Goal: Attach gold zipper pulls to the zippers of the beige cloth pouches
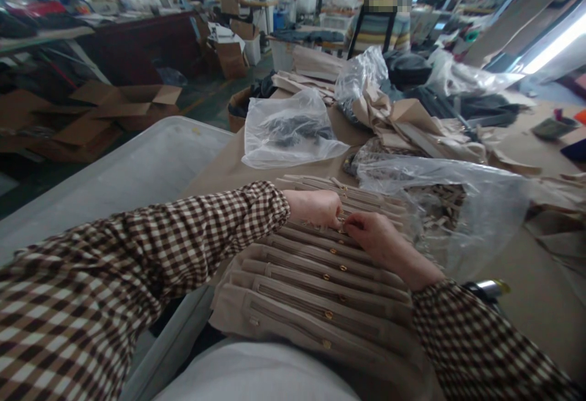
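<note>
A row of beige fabric pieces with zippers (293, 294) lies overlapped on the table in front of me. Small gold-coloured zipper sliders (328, 314) show along the middle of the row. Over its far part, my left hand (317, 207) is closed, fingertips pinched at one of the zippers. My right hand (378, 239) meets it there, thumb and fingers pinched together close to a gold slider. Whatever sits between the fingertips is too small to make out. Just right of the row rests a clear plastic bag (480, 205) with many small tan pieces inside.
A white plastic bag (290, 129) with dark contents lies beyond the row. Beige fabric and more bags (412, 123) are heaped behind. A pale bin (160, 151) stands at left, near open cardboard boxes (132, 102). A shiny metal cylinder (489, 289) lies by my right sleeve. People sit further back.
</note>
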The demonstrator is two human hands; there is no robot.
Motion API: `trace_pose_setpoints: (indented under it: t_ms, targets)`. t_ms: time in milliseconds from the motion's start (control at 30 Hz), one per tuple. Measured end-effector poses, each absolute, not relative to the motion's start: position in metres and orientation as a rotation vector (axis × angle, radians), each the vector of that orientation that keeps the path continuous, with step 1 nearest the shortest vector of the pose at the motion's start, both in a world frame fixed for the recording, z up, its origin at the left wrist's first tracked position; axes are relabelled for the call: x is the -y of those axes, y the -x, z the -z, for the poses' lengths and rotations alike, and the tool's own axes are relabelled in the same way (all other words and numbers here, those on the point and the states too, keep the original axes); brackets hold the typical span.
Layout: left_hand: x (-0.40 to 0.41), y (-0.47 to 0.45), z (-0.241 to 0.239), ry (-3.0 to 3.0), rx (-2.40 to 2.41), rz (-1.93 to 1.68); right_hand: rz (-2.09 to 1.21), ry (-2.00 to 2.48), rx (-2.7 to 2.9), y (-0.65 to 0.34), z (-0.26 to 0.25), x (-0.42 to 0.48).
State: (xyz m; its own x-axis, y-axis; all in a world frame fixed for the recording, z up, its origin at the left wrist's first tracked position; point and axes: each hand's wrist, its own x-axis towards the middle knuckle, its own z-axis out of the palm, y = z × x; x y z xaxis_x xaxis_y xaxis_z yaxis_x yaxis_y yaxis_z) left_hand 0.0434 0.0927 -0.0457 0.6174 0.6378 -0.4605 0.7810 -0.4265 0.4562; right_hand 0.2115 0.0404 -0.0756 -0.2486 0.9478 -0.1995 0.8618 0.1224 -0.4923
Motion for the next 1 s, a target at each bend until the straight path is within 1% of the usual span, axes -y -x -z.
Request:
trace_pose_setpoints:
  t_ms: [267, 500, 767, 900, 1000]
  targets:
    - [-0.093, -0.043, 0.047, -2.163, -1.117, 0.251, -0.84, 1.68, 2.22, -0.222, 0.093, -0.042]
    - [-0.093, -0.043, 0.05, -2.183, -1.079, 0.193, -0.572, 1.699, 2.393, -0.215, 0.088, -0.04]
    - [-0.096, -0.035, 0.052, -2.196, -1.155, 0.215, -0.509, 1.739, 2.433, -0.214, 0.083, -0.039]
    - [-0.099, -0.022, 0.051, -2.162, -1.147, 0.151, -0.553, 1.682, 2.336, -0.217, 0.085, -0.037]
    - [-0.095, -0.014, 0.041, -2.019, -1.153, 0.02, -0.64, 1.582, 2.154, -0.211, 0.083, -0.033]
